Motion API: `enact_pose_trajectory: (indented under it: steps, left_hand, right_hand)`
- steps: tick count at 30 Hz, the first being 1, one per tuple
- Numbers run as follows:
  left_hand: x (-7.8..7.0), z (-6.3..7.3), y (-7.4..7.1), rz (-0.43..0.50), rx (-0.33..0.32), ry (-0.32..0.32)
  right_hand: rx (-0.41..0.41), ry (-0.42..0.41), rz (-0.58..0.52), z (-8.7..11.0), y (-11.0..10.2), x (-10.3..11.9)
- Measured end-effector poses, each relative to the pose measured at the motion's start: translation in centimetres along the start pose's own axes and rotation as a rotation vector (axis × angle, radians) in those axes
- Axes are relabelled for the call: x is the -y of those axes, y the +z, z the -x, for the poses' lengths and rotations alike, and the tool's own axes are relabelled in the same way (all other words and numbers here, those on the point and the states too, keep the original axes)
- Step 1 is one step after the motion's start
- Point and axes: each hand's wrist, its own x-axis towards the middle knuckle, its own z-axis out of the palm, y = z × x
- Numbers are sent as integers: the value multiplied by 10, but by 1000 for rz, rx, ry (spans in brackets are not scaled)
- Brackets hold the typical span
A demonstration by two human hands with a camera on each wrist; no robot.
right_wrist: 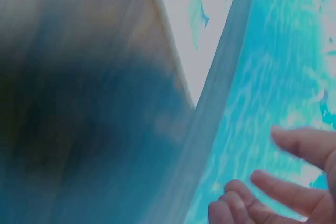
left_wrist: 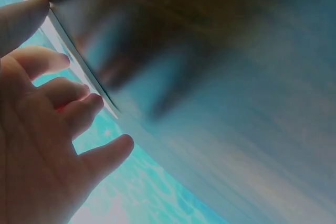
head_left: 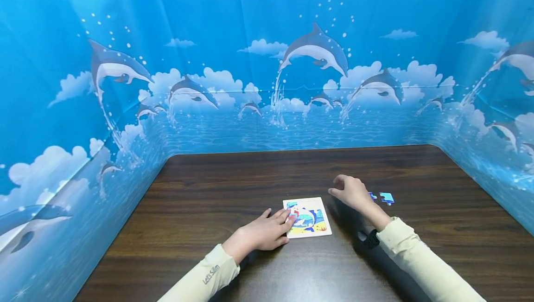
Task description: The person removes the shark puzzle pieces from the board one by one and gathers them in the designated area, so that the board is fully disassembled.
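Observation:
A white-framed jigsaw puzzle board with a dolphin picture lies flat on the table. My left hand rests on its left side, fingers spread over the edge and part of the picture. In the left wrist view, that hand has extended fingers near the board's thin edge. To the board's right, my right hand hovers over the table with loosely bent fingers. The right wrist view shows this hand holding nothing, apart from the board. Just beyond it lies a blue puzzle piece.
Another blue piece is partly hidden behind the right wrist. The dark wood table is bordered by a blue dolphin-print sheet at the back and sides. A black strap circles the right wrist.

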Motion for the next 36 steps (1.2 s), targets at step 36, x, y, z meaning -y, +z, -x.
enact_pose_trajectory:
  steps: [36]
  left_hand:
    - [-4, 15, 3, -87, -31, 44]
  right_hand:
    - [129, -359, -187, 1, 68, 54]
